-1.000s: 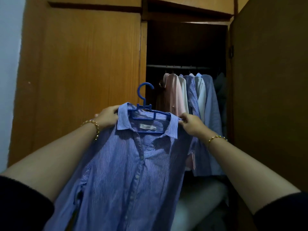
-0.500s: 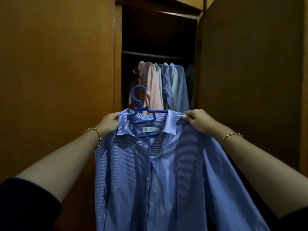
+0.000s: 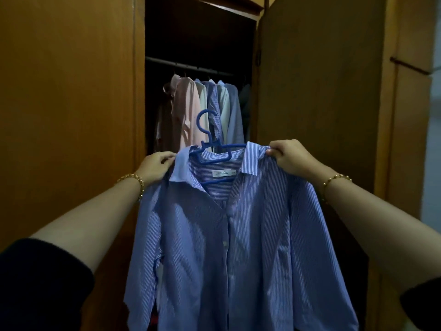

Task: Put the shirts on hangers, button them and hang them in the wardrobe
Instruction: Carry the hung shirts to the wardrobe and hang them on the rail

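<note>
Both hands pinch the shirt [image 3: 233,235] at its shoulders, left hand [image 3: 156,167] one side, right hand [image 3: 290,158] the other, hanger [image 3: 210,144] hook up between them. The rail [image 3: 188,66] sits straight ahead and higher, inside the wardrobe [image 3: 71,115]; bare rail left of the hung shirts [image 3: 207,111], nearer the left hand.

Wardrobe [image 3: 71,91], right door [image 3: 315,91] swung open. Dark rail [image 3: 167,62] spans upper interior. Row of shirts [image 3: 188,111] hangs from rail, packed close together: pink at left, then white, blue-striped, pale, plain blue.
</note>
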